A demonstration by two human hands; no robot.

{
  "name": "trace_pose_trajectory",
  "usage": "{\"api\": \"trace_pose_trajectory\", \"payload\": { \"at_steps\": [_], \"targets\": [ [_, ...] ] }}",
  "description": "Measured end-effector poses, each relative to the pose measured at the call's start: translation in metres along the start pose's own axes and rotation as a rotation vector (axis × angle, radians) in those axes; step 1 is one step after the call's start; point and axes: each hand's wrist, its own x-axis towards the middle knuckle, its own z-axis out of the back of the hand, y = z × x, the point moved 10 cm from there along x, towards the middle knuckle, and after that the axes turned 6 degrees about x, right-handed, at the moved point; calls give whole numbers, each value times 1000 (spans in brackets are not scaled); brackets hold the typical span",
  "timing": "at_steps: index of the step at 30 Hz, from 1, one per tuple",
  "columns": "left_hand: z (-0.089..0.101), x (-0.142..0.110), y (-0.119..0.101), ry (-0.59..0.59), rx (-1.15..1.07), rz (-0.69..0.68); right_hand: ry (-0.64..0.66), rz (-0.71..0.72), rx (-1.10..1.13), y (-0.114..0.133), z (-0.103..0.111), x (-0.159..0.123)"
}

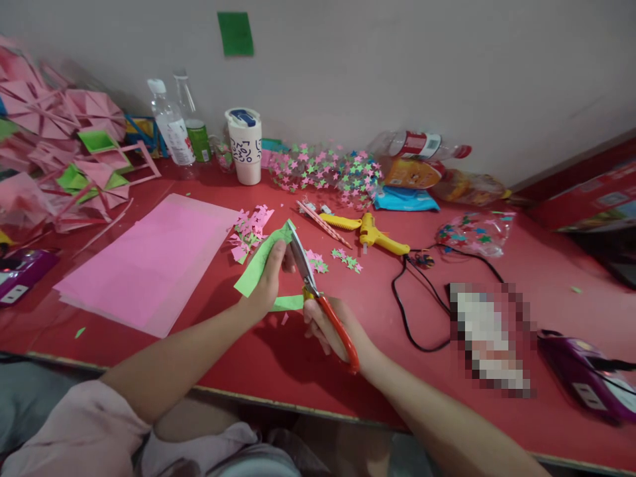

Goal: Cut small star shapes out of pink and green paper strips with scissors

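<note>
My left hand [269,275] pinches a folded strip of light green paper [252,270] above the red table. In my right hand [334,324] is a pair of scissors [304,265] with orange-red handles, its blades pointing up and away from me. The blade tips meet the upper end of the green strip. Below my hands, a second green strip [288,303] lies on the table. Pink paper scraps [248,228] are heaped just beyond my left hand. Small pink and green paper stars [346,260] lie past the scissors.
Pink paper sheets [149,265] lie on the left, near folded paper decorations [94,146]. A white cup [244,149] and a water bottle [171,126] stand at the back. A yellow glue gun [380,235] with a black cord [397,298] lies to the right, beside a pencil [325,225].
</note>
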Motion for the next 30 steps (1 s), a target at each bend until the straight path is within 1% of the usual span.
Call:
{"api": "trace_pose_trajectory", "payload": {
  "at_steps": [6,11,16,20,25,30],
  "targets": [
    [3,5,-1,13,-46,-6,-23,-22,-10,0,4,2],
    [9,11,-3,3,-107,-13,-45,-43,-14,0,7,1],
    [18,19,1,-57,-295,52,-86,-50,-13,2,14,1],
    [18,25,2,-17,-393,111,-99,-63,-48,2,18,3],
    [24,28,0,-34,-395,146,-88,-59,-87,-2,21,5],
    [28,31,-6,-32,-273,120,-105,-70,-124,-6,27,7]
  ]
}}
